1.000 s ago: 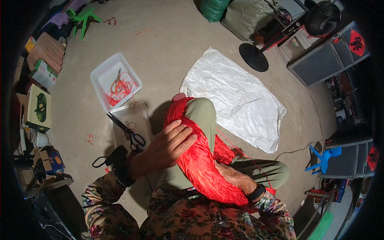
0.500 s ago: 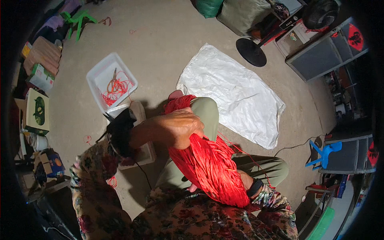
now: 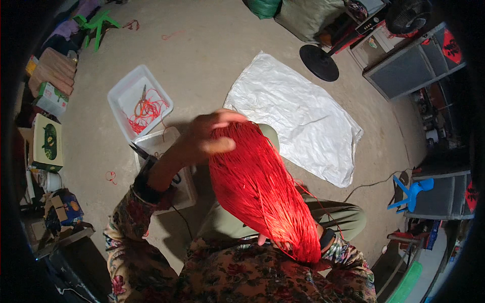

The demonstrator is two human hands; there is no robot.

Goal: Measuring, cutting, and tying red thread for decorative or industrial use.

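A thick hank of red cord lies slantwise over my lap, its strands spread side by side. My left hand is at its far left end, thumb and fingers apart, with the fingertips at the strands. Beneath the near right end, my right hand holds up the hank; most of it is hidden by the cord, and a fingertip shows at the hank's near left edge. A loose red strand trails off the right side over my knee.
Left of my legs stand a white plastic tub holding scissors and tangled red cord, and a second pale tray. A white woven sheet covers floor ahead. Further off are a fan, a blue stool and a green stool.
My left hand has let go of the gathered strands and drawn back left with its fingers spread. The hank has fanned out wider. My right hand stays under the near end.
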